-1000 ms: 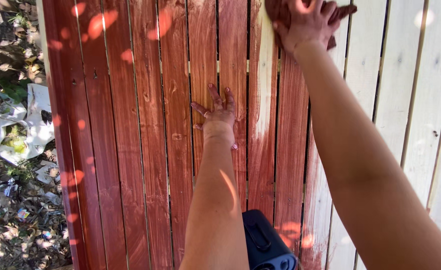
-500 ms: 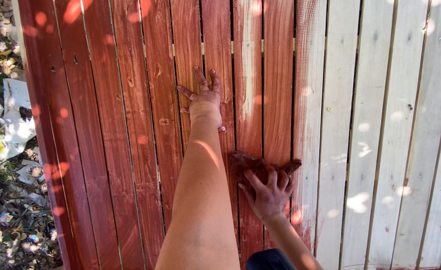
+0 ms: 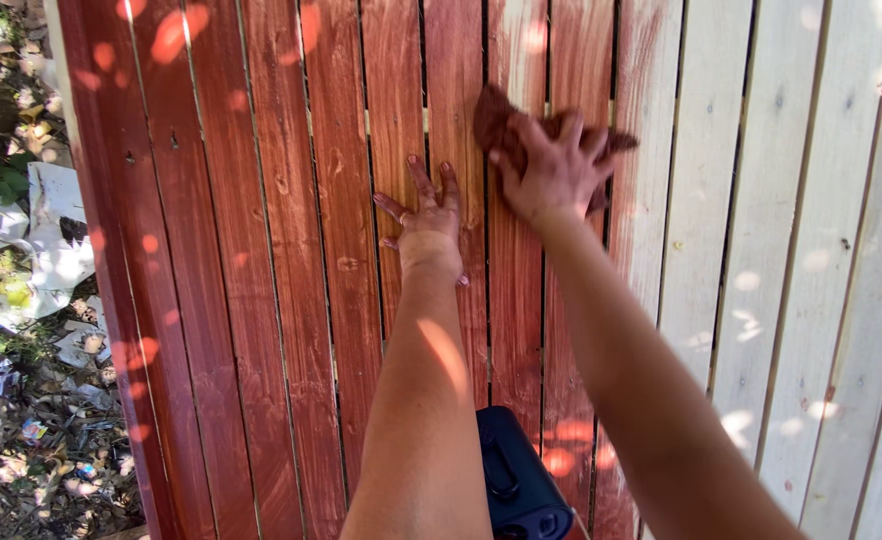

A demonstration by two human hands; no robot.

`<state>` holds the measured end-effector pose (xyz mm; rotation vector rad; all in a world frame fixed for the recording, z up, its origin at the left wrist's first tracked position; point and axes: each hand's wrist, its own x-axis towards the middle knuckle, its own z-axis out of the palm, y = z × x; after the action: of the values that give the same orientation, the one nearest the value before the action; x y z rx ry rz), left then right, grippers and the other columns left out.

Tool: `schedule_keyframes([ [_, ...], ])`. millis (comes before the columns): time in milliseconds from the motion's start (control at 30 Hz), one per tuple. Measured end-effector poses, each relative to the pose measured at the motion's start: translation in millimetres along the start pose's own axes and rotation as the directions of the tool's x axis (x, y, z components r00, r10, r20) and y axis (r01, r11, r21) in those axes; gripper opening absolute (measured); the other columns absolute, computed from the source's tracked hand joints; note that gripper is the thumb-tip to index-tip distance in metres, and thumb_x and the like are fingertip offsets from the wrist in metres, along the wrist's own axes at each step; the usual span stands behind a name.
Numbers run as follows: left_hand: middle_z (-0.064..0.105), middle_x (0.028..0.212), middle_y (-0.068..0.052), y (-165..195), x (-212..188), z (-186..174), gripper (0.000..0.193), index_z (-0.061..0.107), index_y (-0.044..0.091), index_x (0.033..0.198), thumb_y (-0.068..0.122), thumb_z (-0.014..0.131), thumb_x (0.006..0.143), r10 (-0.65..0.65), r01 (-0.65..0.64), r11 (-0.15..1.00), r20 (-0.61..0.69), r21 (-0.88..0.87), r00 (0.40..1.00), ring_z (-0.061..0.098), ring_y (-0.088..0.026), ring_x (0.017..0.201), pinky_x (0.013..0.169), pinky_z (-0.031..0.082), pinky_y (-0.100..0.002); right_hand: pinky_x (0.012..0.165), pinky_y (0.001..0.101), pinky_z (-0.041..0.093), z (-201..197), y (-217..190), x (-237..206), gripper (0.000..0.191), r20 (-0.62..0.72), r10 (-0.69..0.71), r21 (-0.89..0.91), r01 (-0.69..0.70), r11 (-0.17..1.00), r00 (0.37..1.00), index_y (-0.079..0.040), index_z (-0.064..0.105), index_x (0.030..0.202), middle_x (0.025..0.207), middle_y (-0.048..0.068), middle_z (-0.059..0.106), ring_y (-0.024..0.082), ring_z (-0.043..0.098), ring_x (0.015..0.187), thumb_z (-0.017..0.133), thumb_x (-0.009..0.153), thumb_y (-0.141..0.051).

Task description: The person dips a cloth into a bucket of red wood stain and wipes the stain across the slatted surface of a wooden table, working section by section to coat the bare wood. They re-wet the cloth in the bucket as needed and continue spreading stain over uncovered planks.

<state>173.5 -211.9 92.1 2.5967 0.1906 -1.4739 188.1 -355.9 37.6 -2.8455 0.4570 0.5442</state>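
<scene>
**A:** Start at the right hand (image 3: 558, 172). What is it doing?

**B:** It sits in the upper middle of the frame, fingers spread and curled over a dark, stain-soaked rag (image 3: 501, 125), pressing it flat on the fence (image 3: 291, 300). The left hand (image 3: 429, 215) lies just left of it and a little lower, open, palm flat on a red board, holding nothing.

**A:** How should the wiping go, in your view?

**B:** I'd judge long strokes along the grain, one board at a time, with even pressure so the colour doesn't streak. The rag should be pushed into the gaps between boards, since the slots show dark lines where stain could miss. The board under the rag's right edge looks only thinly coated.

**A:** And the edges?

**B:** The boundary between stained and bare wood runs just right of the rag; the pale boards (image 3: 811, 280) fill the right of the frame. That side is open for the arm to travel.

**A:** Anything in the way?

**B:** A dark container (image 3: 516, 480) sits at the bottom centre, between the forearms. White sheeting (image 3: 51, 250) and leaf litter (image 3: 31, 440) lie at the left, well apart.
</scene>
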Motion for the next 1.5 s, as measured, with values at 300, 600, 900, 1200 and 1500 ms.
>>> schedule_keyframes([
  [300,-0.031,0.167,-0.004,-12,36,30,0.129,-0.012,0.051,0.158,0.001,0.077,0.080,-0.015,0.010,0.997,-0.065,-0.073,0.998,-0.027,-0.046,0.150,0.119,0.009,-0.070,0.109,0.0804,0.021,-41,-31,140,0.058,-0.084,-0.096,0.031,0.098,0.995,0.992,-0.046,0.044,0.143,0.158,0.016,0.025,0.054,0.015,0.145,0.064,0.091,-0.063],
  [600,-0.033,0.167,0.002,-3,18,0,0.144,-0.019,0.042,0.159,-0.013,0.083,0.073,0.005,-0.002,0.998,0.054,-0.057,0.999,-0.023,-0.046,0.151,0.117,0.026,-0.068,0.112,0.0756,0.022,-32,-23,128,0.041,-0.191,-0.144,-0.002,0.147,0.989,0.971,-0.043,0.055,0.133,0.154,0.020,0.029,0.054,0.021,0.143,0.067,0.097,-0.058],
  [900,-0.035,0.165,-0.003,-7,12,6,0.121,-0.005,0.050,0.160,-0.013,0.068,0.087,-0.124,0.137,0.929,0.059,-0.343,0.991,-0.035,-0.039,0.148,0.122,-0.009,-0.062,0.103,0.0673,0.036,81,49,-145,0.046,-0.342,-0.064,-0.055,0.048,0.997,0.937,-0.037,0.067,0.131,0.140,0.026,0.044,0.055,0.041,0.128,0.066,0.091,-0.059],
  [1200,-0.035,0.166,-0.002,-10,27,17,0.114,-0.008,0.048,0.159,-0.003,0.068,0.092,-0.088,0.079,0.923,-0.007,-0.377,0.996,-0.035,-0.037,0.148,0.120,-0.017,-0.063,0.103,0.0680,0.034,108,71,-267,0.039,-0.218,-0.084,-0.016,0.082,0.997,0.972,-0.040,0.069,0.115,0.130,0.020,0.052,0.048,0.046,0.121,0.069,0.082,-0.061],
  [1500,-0.034,0.166,0.000,-5,14,6,0.125,-0.014,0.043,0.160,-0.023,0.060,0.085,-0.026,0.028,0.989,0.013,-0.148,1.000,-0.024,-0.047,0.149,0.118,0.017,-0.067,0.108,0.0648,0.031,31,5,-33,0.035,-0.037,0.103,0.003,-0.103,0.995,0.994,-0.048,0.059,0.122,0.143,0.014,0.038,0.047,0.036,0.129,0.065,0.090,-0.059],
])
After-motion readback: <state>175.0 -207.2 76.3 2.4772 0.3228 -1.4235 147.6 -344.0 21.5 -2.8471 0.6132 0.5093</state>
